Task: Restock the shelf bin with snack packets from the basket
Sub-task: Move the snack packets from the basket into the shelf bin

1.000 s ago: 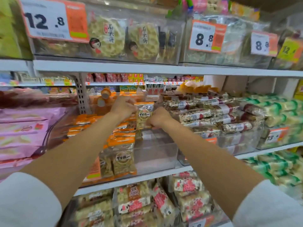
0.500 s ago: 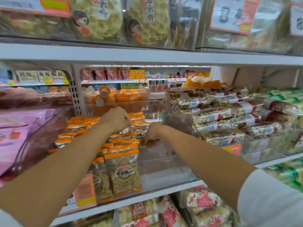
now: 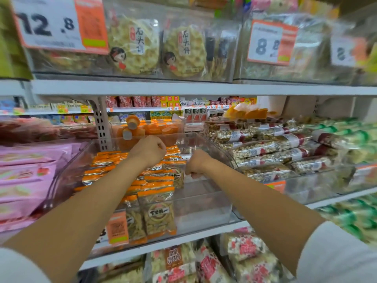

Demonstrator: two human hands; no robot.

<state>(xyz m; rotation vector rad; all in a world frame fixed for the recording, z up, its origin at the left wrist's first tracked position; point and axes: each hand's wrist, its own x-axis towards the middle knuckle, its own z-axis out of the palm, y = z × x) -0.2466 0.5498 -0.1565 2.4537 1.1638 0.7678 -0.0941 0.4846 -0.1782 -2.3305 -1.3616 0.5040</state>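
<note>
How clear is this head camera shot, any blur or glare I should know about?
Head view: motion blur smears the 12.8 price tag and the pink packets at left; head view: the front orange snack packets read fairly sharp; head view: pale reflections wash the front wall of the clear bin.

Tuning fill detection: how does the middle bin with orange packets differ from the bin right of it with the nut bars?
Fill: the middle bin is stocked only on its left side, with its right side bare, while the right bin is heaped all the way across. Contents: the orange packets stand in rows, while the nut bars lie lengthwise in a pile. Both are clear plastic bins on the same shelf.
</note>
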